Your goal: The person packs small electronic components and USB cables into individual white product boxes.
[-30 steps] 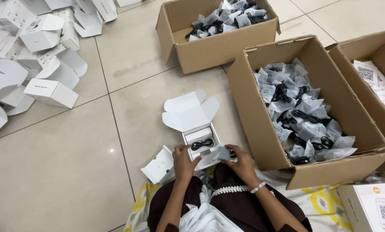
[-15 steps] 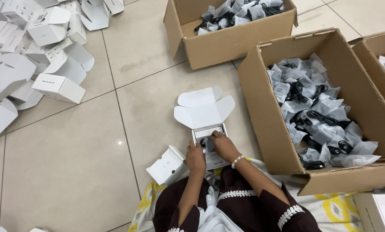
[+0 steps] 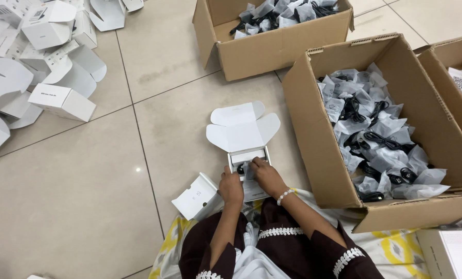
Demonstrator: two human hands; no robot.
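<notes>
Two hands are at work over a small open white box (image 3: 247, 155) that sits on the tiled floor (image 3: 76, 206) just ahead of my knees, its flaps spread wide toward the far side. My left hand (image 3: 231, 187) rests at the box's near-left edge with its fingers curled down onto the rim. My right hand (image 3: 266, 175) reaches in from the near-right, fingertips pressed together on something dark inside; I think it is a small black part, but the view is too small for me to be sure. A second white box (image 3: 196, 197) lies just beside my left wrist, closed. To my right stands a large cardboard carton (image 3: 313, 134) filled with bagged black cables (image 3: 375, 139), and another carton (image 3: 262, 51) with similar bags sits farther off. A heap of folded white boxes (image 3: 40, 62) covers the floor to the far left.
</notes>
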